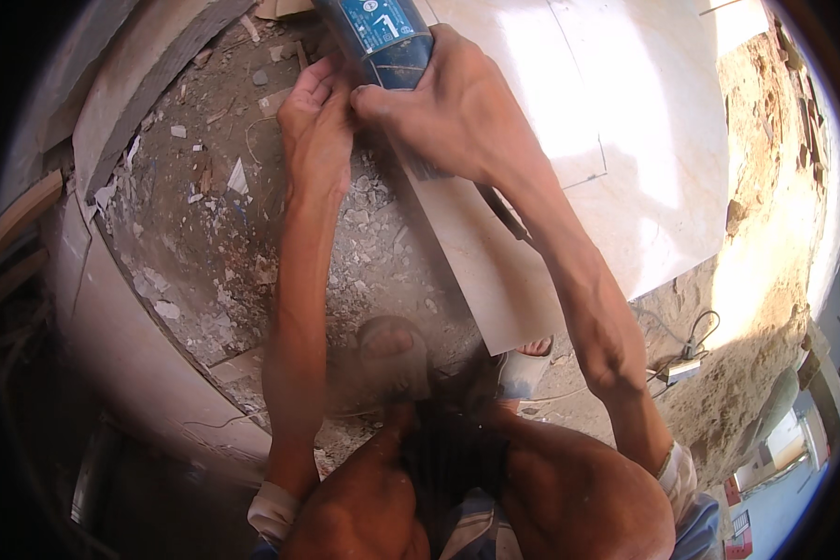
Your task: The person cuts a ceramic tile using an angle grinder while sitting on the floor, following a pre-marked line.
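Observation:
At the top of the head view is a blue cylindrical angle grinder (376,35) with a label on its body; its working end is hidden. My right hand (453,107) wraps round the body from the right. My left hand (315,110) has its fingers curled against the tool's left side, partly hidden behind it. Under and beside the tool lies a large pale, glossy tile (649,219) with thin dark lines drawn on it. A black cord (504,213) shows beneath my right forearm.
Broken chips and dust cover the ground (224,215) at left. Pale slabs (149,345) border it. A small white power socket block (679,371) with cords lies at right on sandy ground. My sandalled feet (392,345) are close to the tile's near corner.

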Tool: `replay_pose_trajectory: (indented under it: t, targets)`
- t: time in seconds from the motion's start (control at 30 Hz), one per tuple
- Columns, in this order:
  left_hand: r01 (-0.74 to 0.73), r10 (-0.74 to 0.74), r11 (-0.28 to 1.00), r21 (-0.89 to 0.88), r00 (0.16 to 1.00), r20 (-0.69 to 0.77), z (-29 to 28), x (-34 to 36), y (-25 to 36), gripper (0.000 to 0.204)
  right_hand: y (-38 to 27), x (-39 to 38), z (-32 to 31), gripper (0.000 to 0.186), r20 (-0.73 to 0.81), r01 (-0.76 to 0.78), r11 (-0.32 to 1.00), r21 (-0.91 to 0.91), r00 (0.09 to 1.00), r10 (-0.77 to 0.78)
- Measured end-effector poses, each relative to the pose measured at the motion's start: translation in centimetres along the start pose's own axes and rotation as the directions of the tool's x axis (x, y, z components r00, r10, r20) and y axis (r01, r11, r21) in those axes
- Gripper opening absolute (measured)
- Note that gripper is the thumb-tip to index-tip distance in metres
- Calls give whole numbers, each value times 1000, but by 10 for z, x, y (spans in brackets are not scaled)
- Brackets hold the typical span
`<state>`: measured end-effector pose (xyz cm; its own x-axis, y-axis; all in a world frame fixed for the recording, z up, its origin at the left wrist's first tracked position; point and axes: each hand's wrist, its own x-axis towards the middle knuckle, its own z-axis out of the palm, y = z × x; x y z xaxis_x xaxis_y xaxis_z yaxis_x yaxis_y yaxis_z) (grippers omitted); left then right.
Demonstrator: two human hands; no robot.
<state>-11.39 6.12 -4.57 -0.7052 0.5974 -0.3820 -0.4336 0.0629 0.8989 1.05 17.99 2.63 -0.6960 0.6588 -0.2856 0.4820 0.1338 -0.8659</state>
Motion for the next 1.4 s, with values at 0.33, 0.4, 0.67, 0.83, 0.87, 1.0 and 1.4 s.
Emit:
replay_pose_trajectory:
  t: [0.33, 0.4, 0.67, 0.83, 0.87, 1.0, 1.4]
  targets:
    - [8, -8, 1000, -25, 1000, 2, -4, 1, -1, 47, -2, -9, -2, 65, 31, -77, 997, -15, 997, 77]
    - [16, -16, 1000, -17, 1000, 0, -3, 0, 1, 47, -2, -11, -3, 62, 22, -59, 998, -10, 998, 60]
    - [29, -28, 999, 38, 999, -43, -2, -1, 5, 47, 0, -17, -3, 58, -7, 2, 999, 37, 1000, -2]
    - [44, -42, 998, 48, 999, -33, -5, 0, 3, 49, 0, -22, -5, 58, -8, 2, 999, 54, 1000, -2]
    - [53, -52, 997, 53, 998, -31, -5, -1, 3, 50, -1, -23, -5, 58, -7, 0, 998, 56, 1000, 0]
    - [70, -68, 995, 76, 997, -38, -4, -1, 5, 51, 0, -25, -6, 59, -12, 10, 998, 56, 1000, -9]
    - [64, -63, 997, 44, 998, -23, -7, -1, 3, 51, -1, -23, -5, 58, -10, 8, 998, 64, 1000, -7]
